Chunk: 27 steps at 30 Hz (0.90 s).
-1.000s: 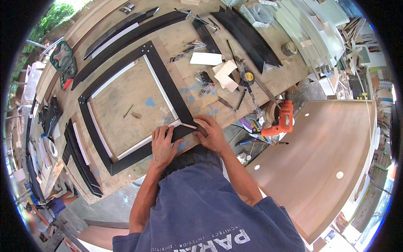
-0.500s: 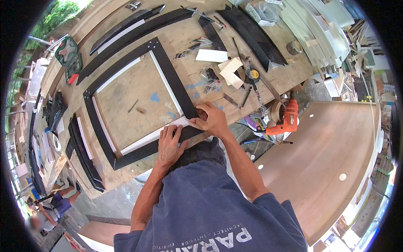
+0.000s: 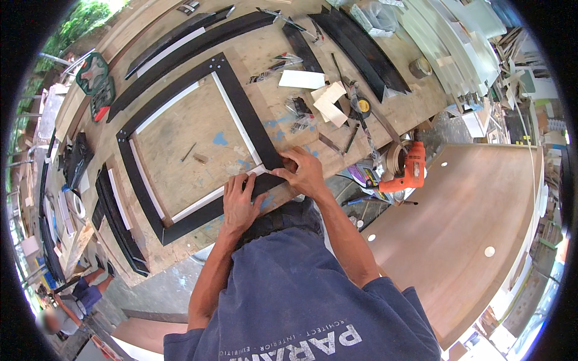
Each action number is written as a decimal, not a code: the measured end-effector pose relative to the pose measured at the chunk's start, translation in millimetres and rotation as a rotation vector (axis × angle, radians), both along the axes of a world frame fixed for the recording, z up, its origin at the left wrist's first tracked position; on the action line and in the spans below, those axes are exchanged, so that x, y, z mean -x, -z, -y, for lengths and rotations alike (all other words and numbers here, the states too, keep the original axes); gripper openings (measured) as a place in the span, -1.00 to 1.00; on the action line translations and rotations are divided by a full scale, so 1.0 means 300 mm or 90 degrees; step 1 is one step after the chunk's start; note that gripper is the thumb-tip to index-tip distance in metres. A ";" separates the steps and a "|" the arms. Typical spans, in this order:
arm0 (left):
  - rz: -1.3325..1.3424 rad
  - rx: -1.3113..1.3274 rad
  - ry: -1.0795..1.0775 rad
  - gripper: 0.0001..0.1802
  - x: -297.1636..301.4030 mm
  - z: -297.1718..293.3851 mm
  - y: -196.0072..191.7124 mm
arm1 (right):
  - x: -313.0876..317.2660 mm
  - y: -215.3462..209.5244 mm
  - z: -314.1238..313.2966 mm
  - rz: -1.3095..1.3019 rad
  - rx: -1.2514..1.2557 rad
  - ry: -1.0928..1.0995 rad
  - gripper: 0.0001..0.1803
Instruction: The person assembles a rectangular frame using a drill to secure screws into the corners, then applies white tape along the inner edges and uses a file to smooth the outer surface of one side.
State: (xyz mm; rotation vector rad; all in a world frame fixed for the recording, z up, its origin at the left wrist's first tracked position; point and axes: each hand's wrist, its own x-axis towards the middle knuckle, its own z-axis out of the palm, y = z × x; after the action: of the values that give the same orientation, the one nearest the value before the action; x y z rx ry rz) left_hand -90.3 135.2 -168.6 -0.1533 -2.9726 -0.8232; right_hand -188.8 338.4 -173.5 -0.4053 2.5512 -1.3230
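A black rectangular frame [image 3: 194, 219] lies on the plywood worktable, with a white strip [image 3: 201, 203] along its near inner edge. My left hand [image 3: 241, 203] bends over the near side, fingertips pressing on that strip and thumb lying on the black face. At the near right corner, my right hand [image 3: 303, 173] pinches the frame, thumb and fingers closed about the joint. The fingers cover part of this corner, so what exactly lies between them is hidden. White lining also runs along the right inner edge [image 3: 238, 117], up to metal-dotted corners.
Black lengths [image 3: 198, 57] lie behind the frame. A green tool case [image 3: 96, 84] is at far left. Right of the frame are white offcuts [image 3: 330, 103], a tape measure [image 3: 363, 106] and an orange drill [image 3: 412, 170]. A large wooden panel [image 3: 457, 228] stands at right.
Near the corner, less of the white strip shows between my hands, and it lies closer in line with the inner edge. My left hand has shifted slightly left; my right keeps its pinch.
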 end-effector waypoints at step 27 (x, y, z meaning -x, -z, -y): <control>0.034 -0.006 -0.103 -0.30 -0.104 0.065 -0.020 | 0.001 0.024 -0.027 -0.026 0.014 -0.049 -0.32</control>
State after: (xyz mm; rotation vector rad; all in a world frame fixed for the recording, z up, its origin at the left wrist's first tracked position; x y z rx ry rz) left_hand -59.2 115.7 -162.6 0.1096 -2.9801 -0.8334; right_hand -189.2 346.5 -180.6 -0.5355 2.5284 -1.3302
